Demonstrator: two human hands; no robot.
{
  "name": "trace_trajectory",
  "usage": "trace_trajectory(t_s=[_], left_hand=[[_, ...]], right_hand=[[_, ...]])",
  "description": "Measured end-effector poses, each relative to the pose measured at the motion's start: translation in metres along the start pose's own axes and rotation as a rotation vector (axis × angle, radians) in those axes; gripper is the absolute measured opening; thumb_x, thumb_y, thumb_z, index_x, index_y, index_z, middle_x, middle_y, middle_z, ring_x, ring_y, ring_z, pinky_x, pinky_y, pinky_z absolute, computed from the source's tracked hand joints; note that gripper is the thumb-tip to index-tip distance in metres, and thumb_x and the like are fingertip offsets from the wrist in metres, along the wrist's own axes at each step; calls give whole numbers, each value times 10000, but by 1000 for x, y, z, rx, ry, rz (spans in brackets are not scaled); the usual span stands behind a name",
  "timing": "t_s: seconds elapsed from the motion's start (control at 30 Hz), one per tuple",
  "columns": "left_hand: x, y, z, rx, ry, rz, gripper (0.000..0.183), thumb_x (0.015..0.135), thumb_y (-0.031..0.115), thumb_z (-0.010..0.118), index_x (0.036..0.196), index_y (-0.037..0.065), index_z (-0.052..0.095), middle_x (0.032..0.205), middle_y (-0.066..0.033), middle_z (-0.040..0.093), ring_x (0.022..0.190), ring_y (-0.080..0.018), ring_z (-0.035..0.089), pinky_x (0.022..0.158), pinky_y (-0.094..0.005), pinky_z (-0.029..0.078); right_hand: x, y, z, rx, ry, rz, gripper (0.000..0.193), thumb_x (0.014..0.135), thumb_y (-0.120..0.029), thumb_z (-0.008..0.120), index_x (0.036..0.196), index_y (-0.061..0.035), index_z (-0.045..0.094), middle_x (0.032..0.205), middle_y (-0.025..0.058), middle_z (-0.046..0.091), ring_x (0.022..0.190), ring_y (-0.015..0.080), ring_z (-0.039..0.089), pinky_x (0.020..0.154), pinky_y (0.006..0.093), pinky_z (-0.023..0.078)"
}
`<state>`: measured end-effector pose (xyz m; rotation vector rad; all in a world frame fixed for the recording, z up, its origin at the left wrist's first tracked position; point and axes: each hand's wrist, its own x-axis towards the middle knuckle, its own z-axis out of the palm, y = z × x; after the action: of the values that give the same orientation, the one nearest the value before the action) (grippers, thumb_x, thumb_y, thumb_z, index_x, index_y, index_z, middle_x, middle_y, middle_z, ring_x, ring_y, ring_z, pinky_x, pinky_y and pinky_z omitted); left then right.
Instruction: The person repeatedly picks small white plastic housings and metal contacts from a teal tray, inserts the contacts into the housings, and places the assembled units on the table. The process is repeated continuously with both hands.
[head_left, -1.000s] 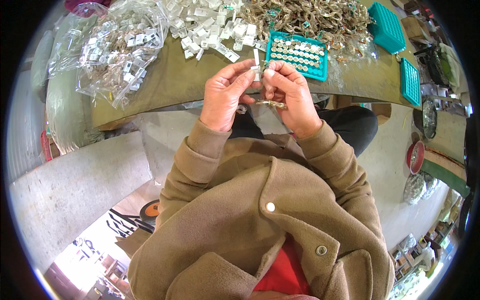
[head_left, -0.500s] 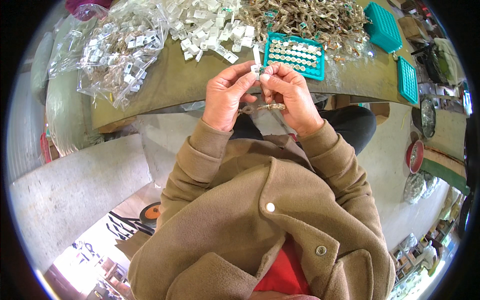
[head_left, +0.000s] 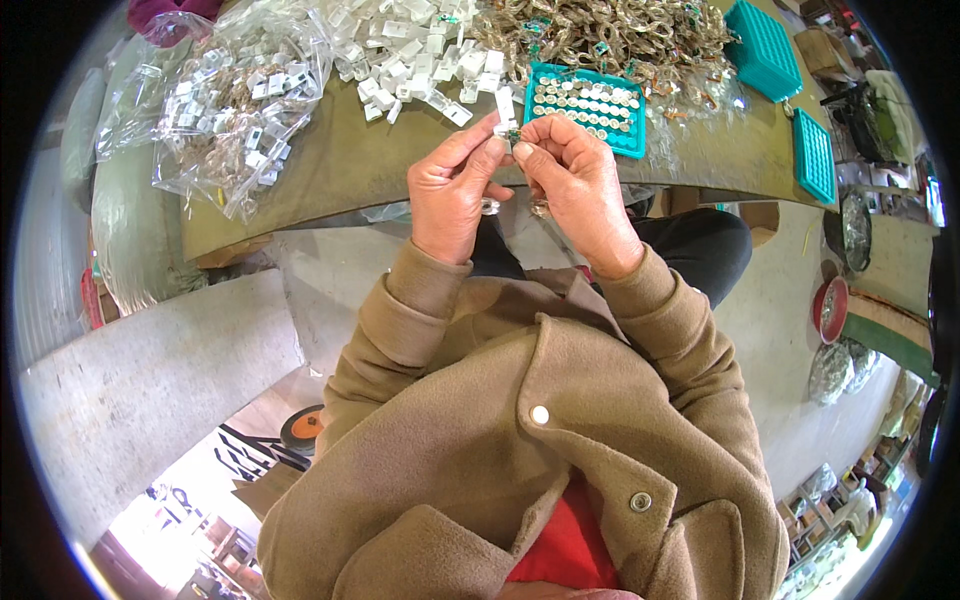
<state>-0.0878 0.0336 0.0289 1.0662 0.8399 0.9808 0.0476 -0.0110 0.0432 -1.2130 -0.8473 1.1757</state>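
Observation:
Both hands meet over the near edge of the table. My left hand [head_left: 450, 195] is closed, pinching a small white plastic case [head_left: 504, 104] whose flap stands up. My right hand [head_left: 580, 190] is closed with thumb and forefinger on a tiny green circuit board [head_left: 514, 134] at the case's mouth. Whether the board sits inside the case cannot be made out. Coiled thin wire [head_left: 540, 208] hangs beneath the right fingers, and another small coil [head_left: 489, 206] shows beside the left fingers. Just beyond the right hand lies a teal tray [head_left: 640, 146] holding rows of round silver button cells.
A heap of white plastic cases [head_left: 410, 60] lies behind my hands. To its right is a pile of coiled wires [head_left: 610, 30] with green boards. A clear bag [head_left: 240, 120] of wired white pieces sits left. Stacked teal trays [head_left: 762, 50] and a single tray [head_left: 815, 158] stand right.
Both hands have shifted slightly, and the right fingers have turned and curled more over the board. The wire coil below the right hand is now mostly hidden. The case's flap leans more to the left.

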Motion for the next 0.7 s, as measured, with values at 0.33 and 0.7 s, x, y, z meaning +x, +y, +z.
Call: trace_trajectory(t_s=[0.33, 0.7], left_hand=[[1, 3, 4, 231, -43, 173, 294, 969, 120, 601, 1251, 49, 641, 957, -27, 676, 759, -50, 608, 501, -178, 488], [0, 15, 0, 75, 129, -174, 239, 913, 141, 672, 1089, -21, 680, 796, -12, 671, 520, -22, 517, 409, -158, 335]], right_hand=[[6, -3, -7, 6, -32, 11, 65, 900, -44, 608, 908, 17, 586, 745, 17, 636, 637, 25, 518, 525, 202, 411], [2, 0, -10, 53, -133, -62, 152, 870, 3, 617, 1016, -38, 598, 703, -58, 535, 650, 10, 456, 568, 184, 372]])
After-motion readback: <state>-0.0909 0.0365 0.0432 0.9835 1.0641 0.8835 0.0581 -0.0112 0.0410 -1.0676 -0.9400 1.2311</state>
